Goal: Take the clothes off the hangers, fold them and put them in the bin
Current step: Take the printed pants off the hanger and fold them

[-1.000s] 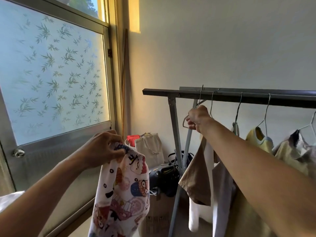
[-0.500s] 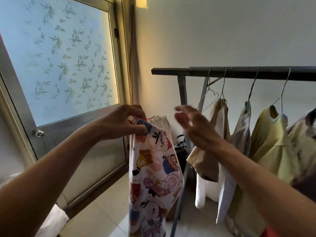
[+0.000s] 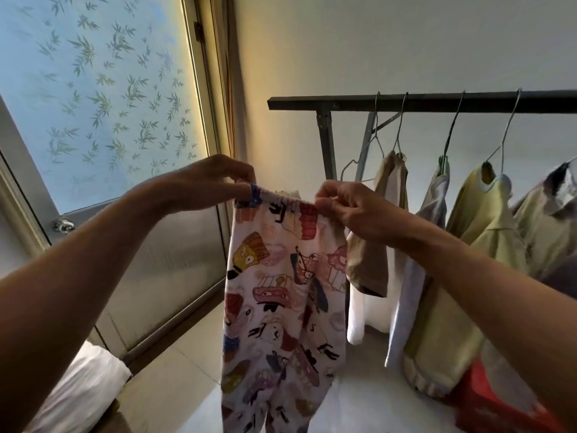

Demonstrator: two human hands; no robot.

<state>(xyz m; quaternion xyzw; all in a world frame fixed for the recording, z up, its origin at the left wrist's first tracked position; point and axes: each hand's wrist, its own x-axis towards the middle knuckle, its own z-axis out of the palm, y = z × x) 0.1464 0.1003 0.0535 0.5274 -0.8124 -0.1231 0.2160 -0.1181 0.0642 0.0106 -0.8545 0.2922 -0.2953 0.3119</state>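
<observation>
Your left hand (image 3: 203, 182) pinches the left end of the waistband of the cartoon-print trousers (image 3: 281, 292), and your right hand (image 3: 349, 210) pinches the right end. The trousers hang stretched between them, clear of the rack rail (image 3: 437, 103) and in front of its left end. Along that rail, from the left end, hang a bare wire hanger (image 3: 376, 120), a tan-and-white top (image 3: 368, 264), a pale shirt (image 3: 434, 207) and a yellow shirt (image 3: 468, 220).

Both arms stretched forward, left hand (image 3: 206, 182) and right hand (image 3: 352, 210) level, apart, each pinching the printed trousers (image 3: 281, 292)
</observation>
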